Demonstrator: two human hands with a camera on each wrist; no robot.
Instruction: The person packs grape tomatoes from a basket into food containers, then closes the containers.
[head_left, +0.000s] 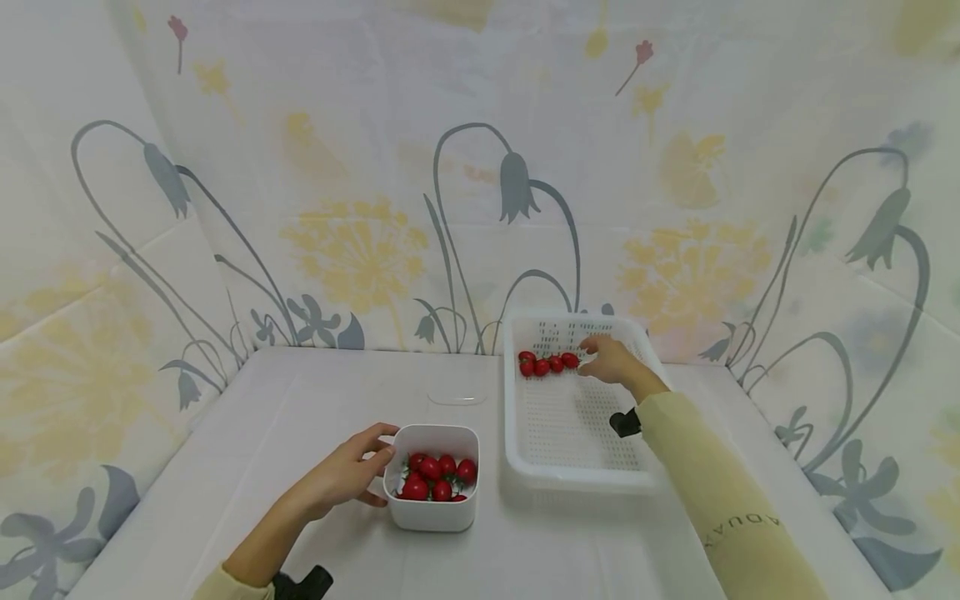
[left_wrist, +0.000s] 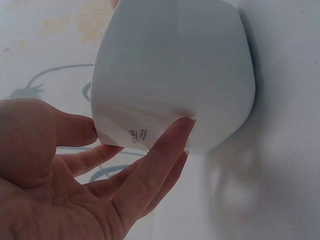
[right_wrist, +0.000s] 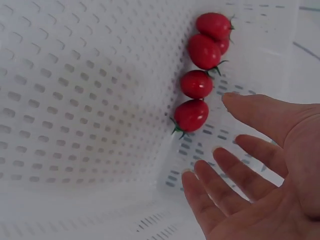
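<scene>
A small white square box stands on the table with several red cherry tomatoes inside. On its left side my left hand touches the wall, the fingers fairly straight; in the left wrist view, fingertips rest against the box. My right hand hangs inside a white perforated plastic basket, its fingers spread and holding nothing. Just left of it, several cherry tomatoes lie in a row along the basket's far end. Up close in the right wrist view, the nearest tomato is apart from the thumb.
White cloth covers the table. A flower-printed curtain encloses the back and both sides, close behind the basket. A faint clear outline, perhaps a transparent lid, lies behind the box. The basket's raised walls surround my right hand.
</scene>
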